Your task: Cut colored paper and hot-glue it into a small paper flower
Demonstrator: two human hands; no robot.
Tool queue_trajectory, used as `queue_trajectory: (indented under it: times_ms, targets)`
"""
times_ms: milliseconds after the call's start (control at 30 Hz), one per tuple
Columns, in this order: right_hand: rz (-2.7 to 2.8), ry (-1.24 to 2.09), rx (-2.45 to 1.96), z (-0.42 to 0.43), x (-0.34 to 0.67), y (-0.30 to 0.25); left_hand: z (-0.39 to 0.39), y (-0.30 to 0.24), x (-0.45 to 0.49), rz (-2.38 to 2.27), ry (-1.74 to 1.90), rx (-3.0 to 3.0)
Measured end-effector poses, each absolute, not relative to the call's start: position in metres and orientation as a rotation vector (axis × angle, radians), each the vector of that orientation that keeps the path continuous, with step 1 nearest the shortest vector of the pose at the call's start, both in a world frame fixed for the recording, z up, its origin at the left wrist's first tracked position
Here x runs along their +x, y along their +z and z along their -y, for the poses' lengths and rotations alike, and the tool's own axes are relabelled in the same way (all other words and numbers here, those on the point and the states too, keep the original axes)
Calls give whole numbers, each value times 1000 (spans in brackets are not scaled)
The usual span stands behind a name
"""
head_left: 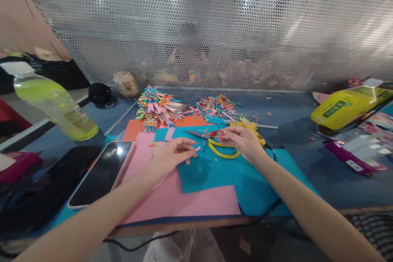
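My right hand (242,141) is closed on a small pair of scissors (198,134) with red handles, their metal blades pointing left. Across from it, my left hand (173,153) pinches a tiny strip of pink paper (198,148) between thumb and fingertips. The blade tips are a little above that strip, apart from it. Below both hands lie sheets of blue paper (221,178) and pink paper (202,204). A curved yellow handle (225,154) rests just under my right hand, and a yellow glue gun (260,136) with a black cord is partly hidden behind it.
Behind my hands stand a pile of folded paper flowers (156,106) and a heap of paper scraps (215,106). A phone (102,172) and a green drink bottle (53,104) are at left. A yellow pack (340,108) sits at right. Perforated metal panel (215,12) closes the back.
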State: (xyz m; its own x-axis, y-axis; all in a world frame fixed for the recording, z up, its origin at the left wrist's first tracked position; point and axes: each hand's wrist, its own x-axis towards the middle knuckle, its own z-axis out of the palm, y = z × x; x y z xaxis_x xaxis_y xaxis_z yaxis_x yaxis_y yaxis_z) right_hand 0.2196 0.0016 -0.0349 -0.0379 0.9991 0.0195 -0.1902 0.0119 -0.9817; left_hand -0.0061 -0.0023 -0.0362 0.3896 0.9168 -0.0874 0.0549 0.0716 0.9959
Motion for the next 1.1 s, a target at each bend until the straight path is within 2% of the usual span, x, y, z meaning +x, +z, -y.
queue_trajectory:
  times_ms: [133,867,1100]
  targets:
    - [1185,1237,-1049,-5,223,-42,4,-35,-5,-982,845,1333]
    - [1276,1381,-1046,4,215,-35,3,-48,2,-1028,858,1440]
    - [1262,1488,-1058,9,210,-35,5,-41,7,-978,987,1299]
